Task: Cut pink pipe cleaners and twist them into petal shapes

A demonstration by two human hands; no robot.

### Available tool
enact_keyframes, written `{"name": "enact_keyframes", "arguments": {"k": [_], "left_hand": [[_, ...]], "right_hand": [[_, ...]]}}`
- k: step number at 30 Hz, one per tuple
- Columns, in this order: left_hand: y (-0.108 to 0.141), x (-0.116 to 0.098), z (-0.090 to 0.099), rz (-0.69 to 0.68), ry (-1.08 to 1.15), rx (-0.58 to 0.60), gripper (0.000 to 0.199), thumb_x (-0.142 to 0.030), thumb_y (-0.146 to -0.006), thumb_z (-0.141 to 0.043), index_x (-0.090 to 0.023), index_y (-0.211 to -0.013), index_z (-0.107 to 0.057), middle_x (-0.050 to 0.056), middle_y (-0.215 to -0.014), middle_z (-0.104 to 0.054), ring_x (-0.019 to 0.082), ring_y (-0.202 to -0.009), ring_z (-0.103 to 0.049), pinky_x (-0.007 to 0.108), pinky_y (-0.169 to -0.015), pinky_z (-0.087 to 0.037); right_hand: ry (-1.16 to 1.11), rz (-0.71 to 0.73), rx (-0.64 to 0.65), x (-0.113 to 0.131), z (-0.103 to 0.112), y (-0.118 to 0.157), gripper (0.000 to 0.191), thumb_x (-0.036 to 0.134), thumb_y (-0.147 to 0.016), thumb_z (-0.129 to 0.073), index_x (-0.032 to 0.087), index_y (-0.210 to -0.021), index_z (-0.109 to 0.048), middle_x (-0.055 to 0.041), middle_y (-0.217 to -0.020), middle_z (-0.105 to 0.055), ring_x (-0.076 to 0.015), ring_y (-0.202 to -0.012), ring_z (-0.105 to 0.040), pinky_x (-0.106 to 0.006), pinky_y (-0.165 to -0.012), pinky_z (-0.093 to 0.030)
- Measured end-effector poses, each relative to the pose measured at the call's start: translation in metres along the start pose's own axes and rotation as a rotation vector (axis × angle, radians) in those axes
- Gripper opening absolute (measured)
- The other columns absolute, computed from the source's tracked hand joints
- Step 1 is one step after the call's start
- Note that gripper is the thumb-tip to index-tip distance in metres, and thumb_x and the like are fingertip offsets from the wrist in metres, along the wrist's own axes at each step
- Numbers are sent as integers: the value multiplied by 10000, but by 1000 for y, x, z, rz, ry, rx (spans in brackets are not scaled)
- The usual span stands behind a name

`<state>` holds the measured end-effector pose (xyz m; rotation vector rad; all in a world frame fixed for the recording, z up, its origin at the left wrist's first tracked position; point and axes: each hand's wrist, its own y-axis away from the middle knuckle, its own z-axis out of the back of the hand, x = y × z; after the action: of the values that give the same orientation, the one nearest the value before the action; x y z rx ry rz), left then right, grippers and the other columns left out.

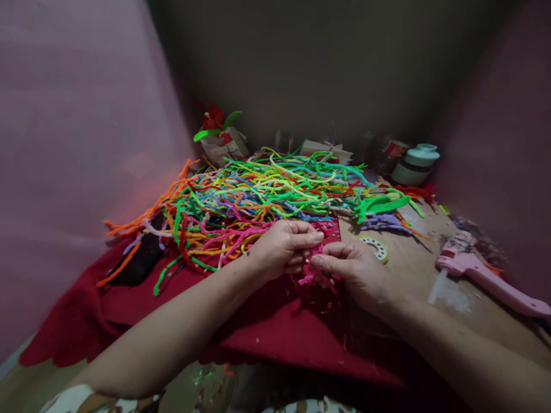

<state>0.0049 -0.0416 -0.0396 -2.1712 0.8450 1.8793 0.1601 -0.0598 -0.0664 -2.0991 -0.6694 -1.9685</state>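
Between my two hands is a small bundle of pink pipe cleaners (306, 279), its loose ends hanging below the fingers. My left hand (287, 245) pinches it from the left, thumb and forefinger together near its upper part. From the right, the thumb and fingers of my right hand (350, 264) close on the same bundle. Fingers cover much of it, so its exact shape is hidden. Just behind the hands spreads a big heap of multicoloured pipe cleaners (275, 186). A yellow-rimmed ring with dark holes (375, 249) lies beside my right hand.
A pink glue gun (482, 269) rests on the brown board (413, 312) at right. Red cloth (258, 338) covers the table. A pale blue-lidded jar (416, 163) stands at the back right, and a red flower (213, 117) at the back left. Walls rise on both sides.
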Motion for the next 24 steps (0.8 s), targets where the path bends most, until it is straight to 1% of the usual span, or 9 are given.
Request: {"name": "enact_keyframes", "arguments": {"k": [1,3,9,12,14,18,20,22,24], "left_hand": [[-1,1,1,28,78,32,294,-356,-737,-629,-178,-636,-418,-103,-423,-363,13,-307,-158,164,-321,-148],[-2,2,2,27,140,37,320,-348,-717,-660,-176,-625,-407,-106,-407,-359,9,-300,-159,155,-310,-147],[-3,0,3,-123,69,-23,287,-399,-747,-627,-145,-663,-524,-70,-471,-442,20,-335,-312,165,-341,-232],[-3,-4,3,-118,-37,-60,201,-320,-709,-662,-135,-760,-605,-57,-489,-492,33,-361,-378,168,-362,-255],[-4,-7,0,-136,-127,-117,173,-290,-700,-659,-127,-747,-625,-45,-493,-520,37,-367,-394,171,-368,-256],[-6,-15,-12,-295,-402,-274,137,-247,-725,-611,-124,-672,-634,-32,-521,-530,48,-443,-427,174,-428,-306],[-9,-19,-16,-365,-518,-305,133,-218,-723,-597,-123,-636,-632,-19,-555,-541,58,-508,-448,174,-472,-327],[-14,-22,-19,-304,-477,-263,141,-211,-715,-591,-126,-603,-601,-27,-522,-510,53,-476,-407,176,-445,-294],[-20,-25,-20,-153,-315,-180,148,-221,-714,-582,-139,-594,-552,-57,-440,-431,41,-385,-309,184,-382,-211]], "right_hand": [[-8,-8,20,1,-1,0,259,356,-739,-645,144,-597,-603,23,-485,-524,-82,-433,-423,-232,-464,-314],[-24,-11,40,2,-1,-1,268,356,-734,-646,145,-581,-586,19,-484,-523,-88,-440,-439,-234,-471,-328],[7,60,-70,15,2,-1,270,354,-689,-675,151,-551,-561,20,-512,-524,-81,-468,-408,-235,-487,-322],[65,56,-77,24,4,0,284,346,-673,-675,159,-516,-530,27,-491,-491,-85,-475,-392,-242,-493,-318],[104,33,-78,28,6,-1,283,346,-658,-675,164,-510,-518,30,-482,-475,-88,-475,-379,-244,-486,-300],[119,29,-91,32,11,-2,278,345,-672,-648,164,-509,-514,33,-483,-452,-88,-481,-357,-247,-489,-276],[99,40,-89,31,14,-2,286,333,-679,-641,164,-500,-496,35,-493,-446,-85,-482,-344,-250,-496,-273],[71,41,-82,29,18,-2,288,333,-686,-644,162,-505,-501,38,-501,-444,-84,-484,-338,-251,-503,-275],[33,44,-77,25,23,-2,286,352,-697,-653,160,-528,-527,40,-513,-447,-86,-492,-341,-250,-512,-284]]}}
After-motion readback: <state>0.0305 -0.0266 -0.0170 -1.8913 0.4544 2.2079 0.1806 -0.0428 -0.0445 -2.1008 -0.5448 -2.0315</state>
